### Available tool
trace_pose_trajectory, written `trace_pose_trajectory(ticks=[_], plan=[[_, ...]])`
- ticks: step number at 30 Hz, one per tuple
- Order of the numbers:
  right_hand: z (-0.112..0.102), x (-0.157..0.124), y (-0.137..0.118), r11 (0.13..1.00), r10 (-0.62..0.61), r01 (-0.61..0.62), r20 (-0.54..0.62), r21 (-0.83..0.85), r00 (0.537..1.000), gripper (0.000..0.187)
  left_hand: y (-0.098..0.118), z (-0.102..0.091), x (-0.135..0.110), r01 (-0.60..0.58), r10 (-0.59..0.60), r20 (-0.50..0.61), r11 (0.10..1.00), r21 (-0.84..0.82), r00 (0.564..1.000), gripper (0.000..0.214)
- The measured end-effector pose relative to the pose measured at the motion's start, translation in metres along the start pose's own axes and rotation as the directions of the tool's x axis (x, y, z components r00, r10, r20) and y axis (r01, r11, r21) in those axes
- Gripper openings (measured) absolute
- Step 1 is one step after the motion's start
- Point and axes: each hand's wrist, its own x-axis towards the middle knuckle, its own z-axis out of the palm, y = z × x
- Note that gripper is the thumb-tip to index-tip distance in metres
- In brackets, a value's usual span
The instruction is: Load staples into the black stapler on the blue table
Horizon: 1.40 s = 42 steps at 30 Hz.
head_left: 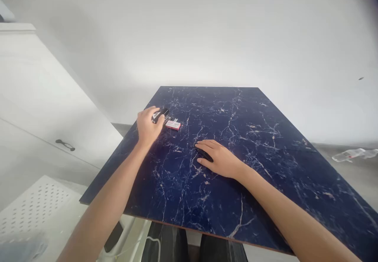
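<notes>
My left hand (147,126) reaches to the far left part of a dark blue marbled tabletop (251,144) and closes around a black stapler (161,114). Just right of the stapler lies a small red and white box (173,125), untouched. My right hand (218,157) rests palm down near the middle of the tabletop, fingers slightly apart, with nothing in it.
A white cabinet with a dark handle (65,144) stands to the left. A white perforated surface (35,207) sits low at the left. A clear plastic bottle (350,154) lies on the floor at the right. A white wall is behind.
</notes>
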Motion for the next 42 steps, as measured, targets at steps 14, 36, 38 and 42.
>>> trace_pose_trajectory(ticks=[14,36,38,42], plan=[[-0.002,0.001,-0.002,1.000,0.004,-0.003,0.022,-0.018,1.000,0.048,-0.041,0.016,0.010,0.182,-0.198,0.374,0.980,0.078,0.906,0.041],[-0.015,0.002,-0.008,0.996,0.075,-0.054,-0.347,0.068,0.935,0.024,0.019,0.005,-0.014,-0.070,0.290,0.655,0.938,-0.340,0.698,0.039],[-0.021,0.001,-0.006,0.990,0.138,-0.110,-0.431,0.089,0.892,0.021,0.034,0.002,-0.020,-0.108,0.397,0.689,0.900,-0.423,0.607,0.037],[-0.021,0.000,0.001,0.979,0.200,-0.162,-0.421,0.125,0.885,0.018,0.049,0.004,-0.030,-0.172,0.456,0.705,0.882,-0.438,0.543,0.041]])
